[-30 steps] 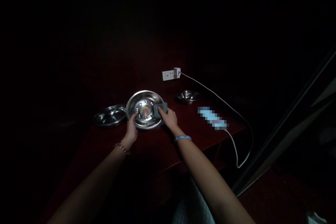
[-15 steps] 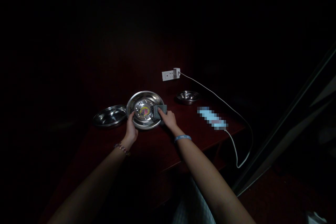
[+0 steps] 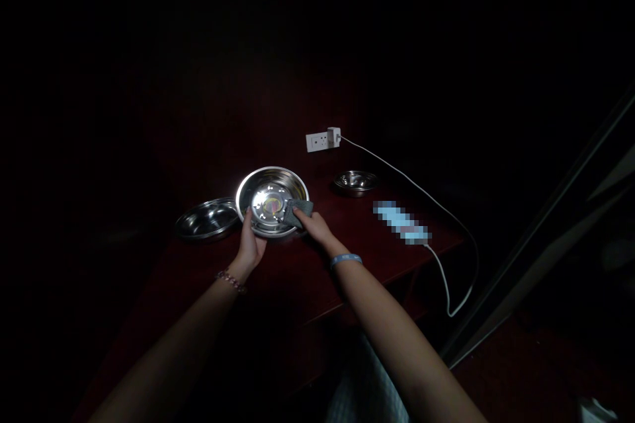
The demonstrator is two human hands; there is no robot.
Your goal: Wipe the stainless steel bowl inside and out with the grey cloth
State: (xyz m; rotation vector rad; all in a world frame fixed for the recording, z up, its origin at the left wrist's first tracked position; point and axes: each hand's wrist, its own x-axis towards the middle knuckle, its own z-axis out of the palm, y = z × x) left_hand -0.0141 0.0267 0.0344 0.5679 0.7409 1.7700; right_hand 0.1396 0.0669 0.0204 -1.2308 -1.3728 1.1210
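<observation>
A shiny steel basin [image 3: 272, 180] with a round yellow-and-pink sticker on its bottom is tilted toward me above the table. My left hand [image 3: 251, 248] grips its near left rim, thumb on the inside and fingers underneath. In my right hand [image 3: 317, 227] a folded grey cloth [image 3: 297, 213] is pinched at the basin's right rim, the thumb lying on top of it. The cloth covers part of the rim and inner wall. Fingers below the cloth are hidden.
Left of the basin lies another steel basin [image 3: 208, 219]; a smaller steel bowl [image 3: 355, 183] stands at the back right of the dark red table [image 3: 297, 284]. A blurred-out device [image 3: 401, 222] is joined by a white cable [image 3: 421, 188] to a wall socket [image 3: 317, 141].
The basin has shifted slightly up and left and its tilt has changed, moving the glare. My right hand and the cloth have moved slightly left along with it.
</observation>
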